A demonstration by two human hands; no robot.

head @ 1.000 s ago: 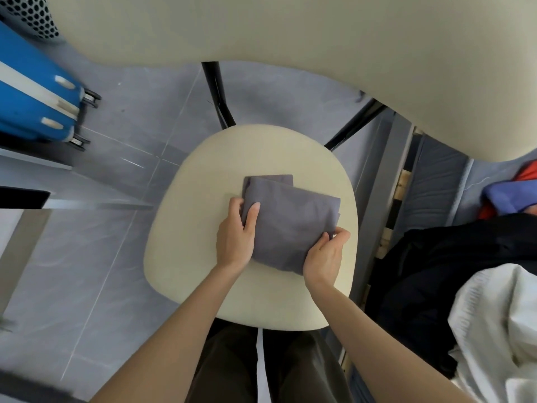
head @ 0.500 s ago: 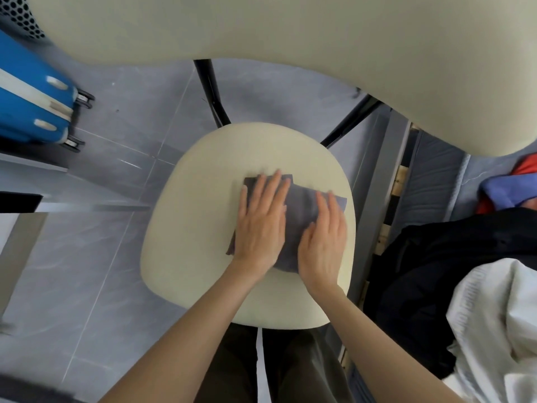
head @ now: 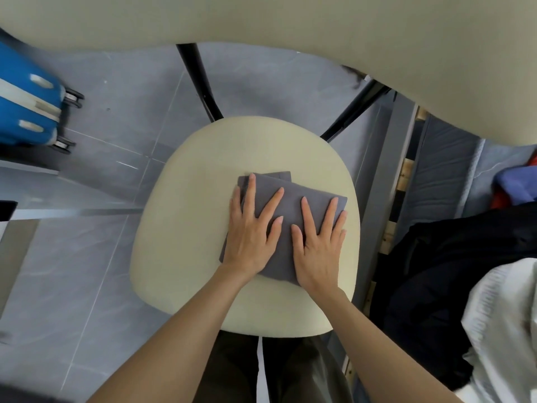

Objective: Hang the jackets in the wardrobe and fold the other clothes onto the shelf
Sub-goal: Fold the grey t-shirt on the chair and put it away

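A folded grey garment (head: pixel 293 205) lies on the cream seat of a chair (head: pixel 203 228) right below me. My left hand (head: pixel 251 231) lies flat on its left half with spread, straight fingers. My right hand (head: pixel 318 242) presses flat on its right half, fingers straight and pointing away from me. Both palms cover much of the cloth. To the right, a black garment (head: pixel 436 286) and a white garment (head: pixel 502 330) lie in a pile on a bed.
The chair's cream backrest (head: pixel 290 21) fills the top of the view, with black legs below it. A blue suitcase (head: pixel 26 106) stands on the grey tiled floor at left. Blue and red clothes (head: pixel 517 187) lie on the bed's grey mattress (head: pixel 441 181) at right.
A second ago both hands pinched the garment's near edges. They then laid flat on it, and now the fingers are spread wider, smoothing the folded cloth.
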